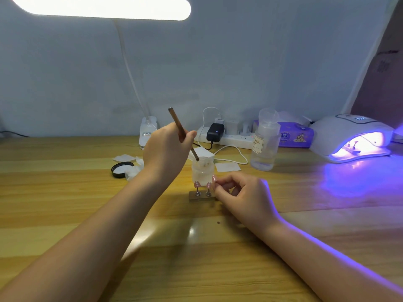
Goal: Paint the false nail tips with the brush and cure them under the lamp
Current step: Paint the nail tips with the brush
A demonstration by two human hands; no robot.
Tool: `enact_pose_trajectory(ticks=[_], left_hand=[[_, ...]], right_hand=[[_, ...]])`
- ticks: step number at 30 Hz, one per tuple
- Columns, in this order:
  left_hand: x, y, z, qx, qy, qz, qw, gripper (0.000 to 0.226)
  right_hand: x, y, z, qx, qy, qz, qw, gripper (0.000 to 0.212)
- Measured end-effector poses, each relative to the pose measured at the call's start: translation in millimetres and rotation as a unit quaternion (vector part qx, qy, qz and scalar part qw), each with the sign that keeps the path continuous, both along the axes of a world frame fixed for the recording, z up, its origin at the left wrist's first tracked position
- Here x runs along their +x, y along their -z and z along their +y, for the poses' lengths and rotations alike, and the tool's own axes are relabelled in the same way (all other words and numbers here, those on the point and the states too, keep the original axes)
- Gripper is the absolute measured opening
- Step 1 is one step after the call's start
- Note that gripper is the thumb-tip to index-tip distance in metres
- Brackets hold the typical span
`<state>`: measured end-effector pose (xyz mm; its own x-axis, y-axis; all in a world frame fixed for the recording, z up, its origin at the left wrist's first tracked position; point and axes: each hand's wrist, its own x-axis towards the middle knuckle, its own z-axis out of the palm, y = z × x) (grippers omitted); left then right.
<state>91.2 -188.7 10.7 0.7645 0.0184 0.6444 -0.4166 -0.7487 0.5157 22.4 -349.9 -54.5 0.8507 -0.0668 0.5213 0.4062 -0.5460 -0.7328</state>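
At frame centre the left hand (166,149) grips the brush (182,132), tilted, its lower end dipped in the small frosted jar (202,171). Just below the jar, pink nail tips (197,184) stand on pins in a wooden holder (201,196). The right hand (239,195) pinches a third pin's tip beside them. The curing lamp (351,138) glows violet at right.

The surface (218,258) is glossy pale wood, the brush (181,129) handle matt brown wood, the jar (202,173) frosted translucent, the lamp (349,136) smooth white plastic.
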Motion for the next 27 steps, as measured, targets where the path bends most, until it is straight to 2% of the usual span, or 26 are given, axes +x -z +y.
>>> enact_pose_trajectory(ticks=[3, 5, 11, 14, 17, 22, 27], left_hand=[[-3, -5, 2, -0.036, 0.007, -0.050, 0.998, 0.029], [-8, -12, 2, -0.062, 0.028, -0.051, 0.996, 0.024], [-22, -30, 2, -0.210, 0.135, 0.010, 0.968, 0.009], [-30, -35, 3, -0.259, 0.186, 0.073, 0.945, 0.006], [-43, -28, 10, -0.260, 0.246, 0.112, 0.927, 0.003], [-74, 13, 20, -0.223, 0.282, 0.097, 0.928, 0.011], [-90, 43, 21, -0.232, 0.268, 0.073, 0.932, 0.014]], right_hand=[[0, 0, 0, 0.001, -0.003, 0.008, 1.000, 0.003], [0, -1, -1, -0.003, -0.006, 0.014, 1.000, 0.002], [-1, -3, -2, -0.015, -0.009, 0.014, 1.000, 0.003], [0, -1, -2, -0.010, 0.007, 0.002, 1.000, 0.004], [2, 2, -3, -0.018, 0.028, -0.016, 0.999, 0.008], [4, 4, -6, -0.007, 0.031, -0.018, 0.999, 0.009], [3, 4, -6, -0.005, 0.019, -0.008, 1.000, 0.008]])
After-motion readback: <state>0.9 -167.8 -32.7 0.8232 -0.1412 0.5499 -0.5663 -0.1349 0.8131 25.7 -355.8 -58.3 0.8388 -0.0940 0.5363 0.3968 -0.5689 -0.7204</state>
